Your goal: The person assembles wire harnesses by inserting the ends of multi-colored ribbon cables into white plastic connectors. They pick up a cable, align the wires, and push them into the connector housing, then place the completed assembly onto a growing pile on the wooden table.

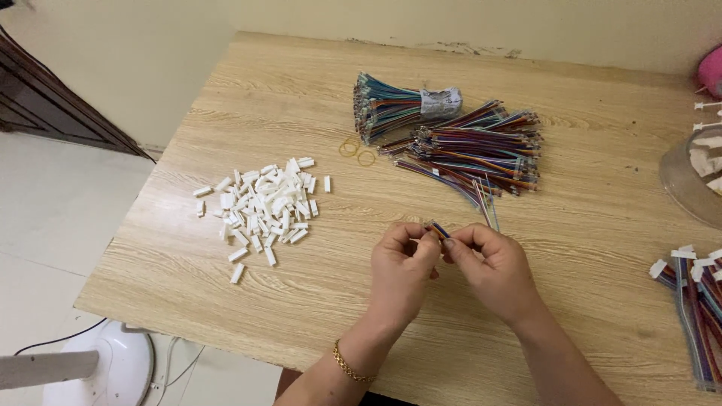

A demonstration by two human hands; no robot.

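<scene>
Both pinched shut, left hand (pixel 402 269) and right hand (pixel 487 265) gripping one wire set (pixel 438 229) between fingertips, likely mid-fitting; next needing a connector (pixel 265 201) from left of grip.

**Hand position**

Both forearms enter from the lower edge and converge at centre. The left hand (pixel 402 267) and right hand (pixel 489 263) are raised, knuckles toward the camera, fingertips meeting. Thumb and forefinger of each hand are pinched together. The left wrist carries a gold bracelet (pixel 348 365).
</scene>
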